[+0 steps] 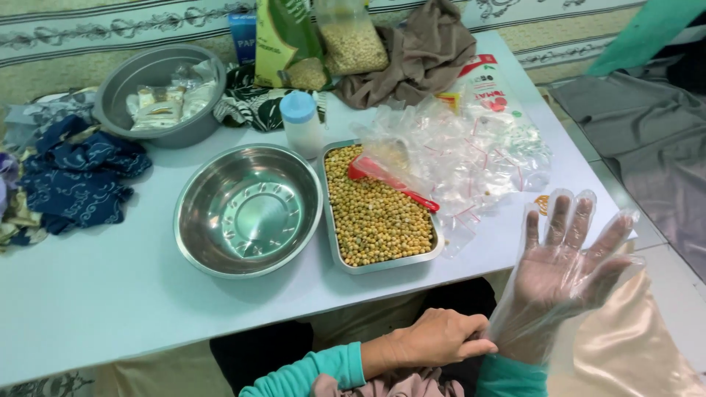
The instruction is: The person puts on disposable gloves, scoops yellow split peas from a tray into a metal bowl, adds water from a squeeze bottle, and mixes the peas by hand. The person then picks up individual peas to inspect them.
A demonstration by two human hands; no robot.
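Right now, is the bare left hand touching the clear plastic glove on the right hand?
Touching. The head view shows the left hand with its fingertips pinching the cuff of the clear plastic glove at the right hand's wrist.

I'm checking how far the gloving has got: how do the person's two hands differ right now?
The right hand wears a loose clear plastic glove; the left hand is bare. The right hand is raised with fingers spread, while the left hand lies low and curled, pinching the glove's cuff at the right wrist. Both arms wear teal sleeves and are at the near edge of the table.
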